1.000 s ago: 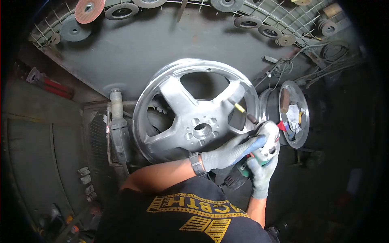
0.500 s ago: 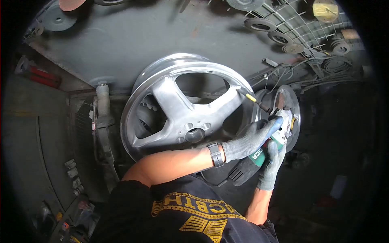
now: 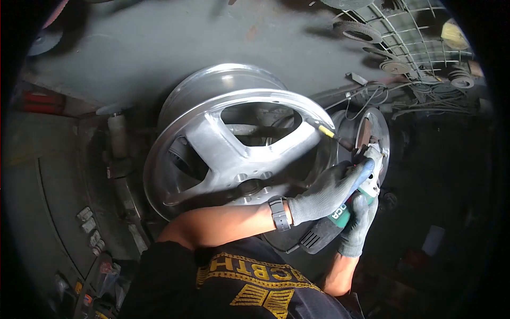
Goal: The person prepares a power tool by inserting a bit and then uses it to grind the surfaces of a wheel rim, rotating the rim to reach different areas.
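Observation:
Both hands wear grey gloves with blue-tinged fingers. My left hand (image 3: 330, 192), with a black watch on the wrist, grips an angle grinder (image 3: 340, 215) near its silver head. Fingers of my right hand (image 3: 361, 222) wrap its green body from the other side. At the head shows a reddish-brown disc edge-on. A thin dark rod with a yellow band (image 3: 326, 131) points from near the head and overlaps the rim of a large bare-metal car wheel (image 3: 207, 135). The wheel stands tilted to the left of my hands, its spokes facing me.
A second round metal rim (image 3: 383, 130) stands behind the grinder head. Abrasive discs (image 3: 361, 32) hang on a wire grid (image 3: 411, 37) at the upper right. Cables (image 3: 425, 95) lie tangled below it. A grey wall (image 3: 239, 37) rises behind the wheel.
The view has shifted, and the wheel now sits slightly left and looks more tilted, with more of its barrel showing. Both hands still hold the grinder, a little lower in view.

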The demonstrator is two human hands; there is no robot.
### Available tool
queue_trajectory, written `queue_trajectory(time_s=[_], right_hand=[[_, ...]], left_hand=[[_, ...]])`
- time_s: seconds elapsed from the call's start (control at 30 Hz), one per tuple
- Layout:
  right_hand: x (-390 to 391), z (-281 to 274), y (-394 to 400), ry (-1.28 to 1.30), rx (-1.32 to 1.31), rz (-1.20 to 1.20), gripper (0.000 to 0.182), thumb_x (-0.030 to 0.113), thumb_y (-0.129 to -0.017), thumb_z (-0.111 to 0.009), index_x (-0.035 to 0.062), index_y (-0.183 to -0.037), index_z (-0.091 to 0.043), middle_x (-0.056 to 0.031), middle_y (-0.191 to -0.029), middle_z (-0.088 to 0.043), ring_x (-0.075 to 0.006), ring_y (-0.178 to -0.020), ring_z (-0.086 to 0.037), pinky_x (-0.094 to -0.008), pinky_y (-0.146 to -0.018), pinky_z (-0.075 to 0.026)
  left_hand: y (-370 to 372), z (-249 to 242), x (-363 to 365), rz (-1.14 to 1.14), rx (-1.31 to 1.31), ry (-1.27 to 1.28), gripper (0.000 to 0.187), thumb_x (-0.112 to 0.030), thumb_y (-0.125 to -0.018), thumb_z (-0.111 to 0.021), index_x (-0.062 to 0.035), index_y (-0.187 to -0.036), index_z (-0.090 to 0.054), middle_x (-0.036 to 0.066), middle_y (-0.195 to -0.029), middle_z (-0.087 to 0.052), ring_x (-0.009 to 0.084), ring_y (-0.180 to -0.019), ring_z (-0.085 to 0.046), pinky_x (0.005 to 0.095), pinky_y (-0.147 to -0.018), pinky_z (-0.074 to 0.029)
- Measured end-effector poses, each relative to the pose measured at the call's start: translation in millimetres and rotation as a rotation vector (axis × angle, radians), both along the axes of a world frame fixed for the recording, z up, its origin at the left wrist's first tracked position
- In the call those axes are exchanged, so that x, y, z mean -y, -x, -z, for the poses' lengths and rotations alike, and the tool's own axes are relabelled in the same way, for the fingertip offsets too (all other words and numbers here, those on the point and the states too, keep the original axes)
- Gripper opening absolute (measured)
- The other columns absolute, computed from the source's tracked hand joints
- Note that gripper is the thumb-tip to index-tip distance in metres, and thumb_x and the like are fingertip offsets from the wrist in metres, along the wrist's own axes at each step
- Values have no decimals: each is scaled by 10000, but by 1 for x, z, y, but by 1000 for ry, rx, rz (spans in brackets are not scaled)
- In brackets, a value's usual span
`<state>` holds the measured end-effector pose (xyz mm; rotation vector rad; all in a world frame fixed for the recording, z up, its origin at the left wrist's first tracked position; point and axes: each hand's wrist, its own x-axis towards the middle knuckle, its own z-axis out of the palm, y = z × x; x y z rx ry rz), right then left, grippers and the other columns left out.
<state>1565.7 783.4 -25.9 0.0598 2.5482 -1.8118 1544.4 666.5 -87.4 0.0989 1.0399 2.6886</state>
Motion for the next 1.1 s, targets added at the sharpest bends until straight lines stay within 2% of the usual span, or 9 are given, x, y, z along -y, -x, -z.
queue_trajectory(time_s=[0.2, 0.4, 0.5, 0.6, 0.67, 0.8, 0.87, 0.97, 1.1], right_hand=[[-5, 2, 2, -5, 70, -2, 938, 448, -782, -818, -32, -1473, -406, -123, -1298, -604, -207, -1159, -620, -352, -1011, -492], [-10, 0, 7, -18, 62, -9, 889, 460, -792, -812, -36, -1433, -447, -121, -1293, -607, -212, -1159, -622, -353, -1011, -495], [-10, 1, 8, -22, 87, -11, 923, 469, -784, -820, -39, -1450, -432, -122, -1300, -607, -212, -1161, -623, -351, -1008, -496], [-5, 0, 6, -29, 135, -17, 948, 466, -777, -826, -42, -1464, -417, -125, -1310, -604, -212, -1170, -619, -347, -1015, -491], [-2, -2, 5, -31, 150, -15, 955, 462, -773, -829, -44, -1469, -414, -126, -1314, -602, -211, -1174, -618, -345, -1019, -488], [4, -7, 4, -40, 135, -28, 970, 442, -763, -832, -42, -1481, -395, -127, -1317, -600, -211, -1177, -617, -342, -1025, -484], [7, -7, 5, -39, 113, -17, 974, 437, -761, -832, -39, -1486, -389, -127, -1317, -600, -211, -1175, -618, -342, -1025, -484], [11, -5, 4, -4, 53, 13, 950, 403, -762, -827, -32, -1485, -391, -125, -1321, -596, -208, -1188, -609, -344, -1031, -478], [6, -3, 3, -55, 76, -18, 925, 383, -765, -819, -31, -1479, -401, -118, -1318, -594, -203, -1187, -604, -347, -1040, -470]], left_hand=[[-1, -1, 6, -47, 17, -179, 506, -478, -1057, -501, -5, -1158, -650, 83, -994, -651, 146, -898, -615, 314, -796, -499], [4, -11, 15, -1, -21, -98, 432, -413, -1057, -523, -7, -1129, -653, 120, -961, -662, 198, -840, -617, 350, -757, -495], [2, -9, 11, -163, -80, -37, 402, -374, -1060, -519, -1, -1142, -645, 139, -957, -658, 222, -847, -632, 363, -751, -495], [-1, -7, 16, -8, 28, -95, 383, -347, -1061, -508, -1, -1170, -629, 153, -995, -645, 245, -902, -637, 382, -784, -491], [-5, 1, 11, -138, -73, 68, 356, -314, -1066, -497, -1, -1190, -613, 164, -1029, -629, 253, -948, -622, 379, -847, -484], [-11, -1, 11, -246, -201, 75, 326, -283, -1075, -488, -2, -1185, -612, 140, -1011, -610, 237, -934, -591, 360, -886, -471], [-4, -7, 19, -61, -73, -38, 314, -265, -1080, -486, 2, -1189, -612, 128, -1027, -616, 217, -951, -592, 351, -898, -472], [1, -5, 14, 24, -7, -208, 322, -268, -1080, -485, 4, -1196, -613, 138, -1070, -631, 226, -1009, -604, 365, -917, -472], [-4, 0, 13, 32, -23, -191, 334, -284, -1088, -480, -6, -1228, -603, 134, -1102, -636, 197, -1035, -609, 355, -912, -481]])
